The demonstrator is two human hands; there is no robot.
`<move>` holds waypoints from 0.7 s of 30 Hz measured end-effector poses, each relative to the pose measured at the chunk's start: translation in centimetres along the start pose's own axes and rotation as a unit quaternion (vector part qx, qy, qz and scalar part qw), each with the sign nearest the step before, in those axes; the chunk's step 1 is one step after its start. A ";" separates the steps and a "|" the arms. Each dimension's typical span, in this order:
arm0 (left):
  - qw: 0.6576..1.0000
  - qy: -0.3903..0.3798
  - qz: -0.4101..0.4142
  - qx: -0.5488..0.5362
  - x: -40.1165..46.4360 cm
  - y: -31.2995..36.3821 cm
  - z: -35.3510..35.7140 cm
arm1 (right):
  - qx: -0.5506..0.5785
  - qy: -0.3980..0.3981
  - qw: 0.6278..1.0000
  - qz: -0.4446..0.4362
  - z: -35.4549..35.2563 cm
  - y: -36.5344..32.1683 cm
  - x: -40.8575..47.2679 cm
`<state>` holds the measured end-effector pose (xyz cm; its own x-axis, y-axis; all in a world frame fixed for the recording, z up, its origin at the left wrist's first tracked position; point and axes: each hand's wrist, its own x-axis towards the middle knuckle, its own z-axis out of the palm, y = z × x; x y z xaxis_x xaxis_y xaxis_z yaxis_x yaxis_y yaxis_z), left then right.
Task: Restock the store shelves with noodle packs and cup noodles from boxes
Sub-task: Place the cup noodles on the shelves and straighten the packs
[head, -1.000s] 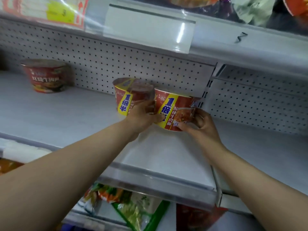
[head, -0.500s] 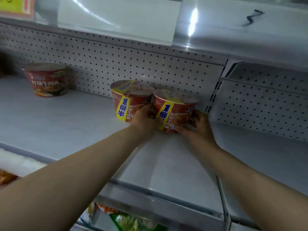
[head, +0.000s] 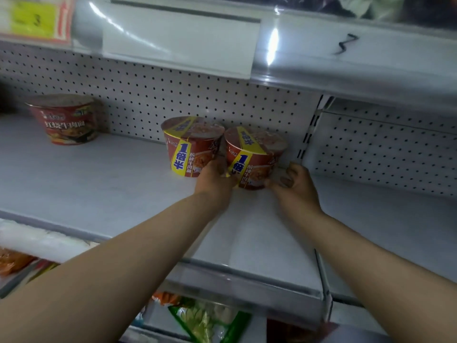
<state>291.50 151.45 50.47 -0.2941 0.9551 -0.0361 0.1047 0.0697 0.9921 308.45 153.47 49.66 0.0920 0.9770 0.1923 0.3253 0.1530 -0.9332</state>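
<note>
Two red cup noodles with yellow bands stand side by side on the white shelf [head: 103, 184], close to the pegboard back. My left hand [head: 215, 180] is pressed in between them. Its fingers lie on the right side of the left cup noodle [head: 190, 147] and its thumb touches the right cup noodle [head: 252, 157]. My right hand [head: 295, 185] sits just right of the right cup with its fingers curled in. Only its thumb tip is near the cup's base.
A third red cup noodle [head: 64, 120] stands at the far left of the shelf. A shelf upright [head: 309, 134] is just right of the cups. Snack bags [head: 210, 320] lie on the lower shelf; a price-tag rail [head: 178, 38] hangs overhead.
Both cups were carried back and set down on the shelf near the pegboard. My right hand's fingers have come off the right cup and curled in.
</note>
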 end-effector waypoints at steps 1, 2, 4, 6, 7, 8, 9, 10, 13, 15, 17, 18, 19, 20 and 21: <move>1.000 0.005 -0.002 -0.005 -0.6 0.0 0.0 | -0.011 0.009 1.000 0.007 -0.6 -0.4 -0.8; 1.000 0.011 -0.002 -0.012 -1.4 0.1 -0.1 | -0.020 0.020 1.000 0.013 -1.1 -0.7 -1.5; 1.000 0.017 0.011 -0.019 -3.3 0.4 -0.3 | -0.031 0.048 0.998 0.024 -2.2 -1.6 -3.5; 0.999 0.007 0.028 -0.027 -5.4 0.8 -0.7 | -0.031 0.068 0.997 0.034 -2.9 -2.6 -5.6; 0.999 0.002 0.027 -0.037 -6.3 1.0 -0.9 | -0.028 0.075 0.996 0.039 -3.2 -3.1 -6.7; 0.999 -0.009 0.025 -0.046 -7.4 1.1 -1.2 | -0.028 0.081 0.995 0.046 -3.6 -3.6 -8.0; 0.998 -0.021 0.020 -0.051 -8.5 1.3 -1.4 | -0.029 0.088 0.994 0.052 -3.9 -4.1 -9.3; 0.998 -0.034 0.012 -0.052 -9.6 1.5 -1.7 | -0.029 0.094 0.994 0.057 -4.3 -4.5 -10.8; 0.996 -0.067 0.003 -0.065 -13.0 2.1 -2.4 | -0.008 0.101 0.992 0.073 -5.5 -5.6 -15.1; 0.992 -0.091 0.006 -0.082 -15.2 2.6 -2.8 | -0.005 0.107 0.991 0.084 -6.3 -6.1 -17.7; 0.990 -0.115 0.010 -0.079 -17.6 2.7 -3.1 | -0.008 0.117 0.988 0.098 -7.1 -6.5 -20.1; 0.989 -0.124 0.011 -0.078 -18.5 2.7 -3.2 | -0.010 0.121 0.987 0.102 -7.4 -6.4 -21.0; 0.988 -0.135 0.003 -0.075 -19.8 2.1 -3.2 | -0.015 0.122 0.986 0.110 -7.9 -6.0 -22.4; 0.987 -0.144 -0.002 -0.075 -20.8 1.5 -3.2 | -0.020 0.124 0.985 0.116 -8.2 -5.7 -23.5; 0.985 -0.155 -0.008 -0.070 -21.9 0.6 -3.1 | -0.026 0.126 0.983 0.129 -8.7 -5.1 -25.0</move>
<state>295.08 129.65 52.20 0.0124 0.9977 -0.0661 -0.0361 0.0665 0.9971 312.65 127.02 52.26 0.4055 0.9137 0.0272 0.3080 -0.1085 -0.9452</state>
